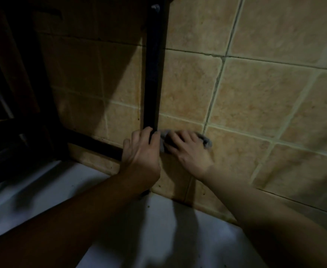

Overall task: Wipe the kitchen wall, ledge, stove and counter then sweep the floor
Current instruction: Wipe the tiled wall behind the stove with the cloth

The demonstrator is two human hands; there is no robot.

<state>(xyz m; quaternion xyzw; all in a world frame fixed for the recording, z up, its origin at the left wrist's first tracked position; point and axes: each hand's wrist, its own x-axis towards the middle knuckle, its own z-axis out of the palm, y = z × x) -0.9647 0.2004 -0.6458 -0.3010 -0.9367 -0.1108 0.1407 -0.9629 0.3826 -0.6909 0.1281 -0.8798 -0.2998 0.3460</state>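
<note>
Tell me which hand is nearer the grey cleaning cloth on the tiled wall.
Right. The right hand presses flat on the grey cleaning cloth; the left hand grips the dark metal frame post just left of it.

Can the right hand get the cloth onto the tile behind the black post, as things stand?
Probably not. The black post lies against the tiled wall, and the left hand grips its base. The right hand presses the grey cloth just right of it.
</note>
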